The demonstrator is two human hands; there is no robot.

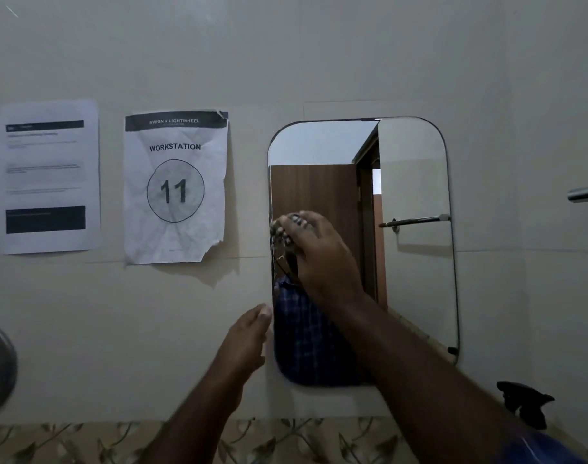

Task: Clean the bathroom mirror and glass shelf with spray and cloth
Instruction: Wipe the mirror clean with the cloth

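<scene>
Head view: the wall mirror (416, 182) stands tall, long axis twelve to six. The right hand (319, 252) lies flat on its left part, fingers spread, no cloth visible. The left hand (249, 333), loosely open and empty, touches the mirror's nine-o'clock edge. The spray bottle (526, 403) sits at four o'clock, nearer the right arm.

— We see the right hand (319, 252) flat against the mirror (416, 182), its fingers (290, 226) spread near the left edge.

— And the left hand (249, 333)?

— Its fingertips (264, 311) touch the mirror's left rim, below the right fingers. Further left of them we see two paper sheets (175, 185); a spray bottle (526, 403) stands low right.
</scene>
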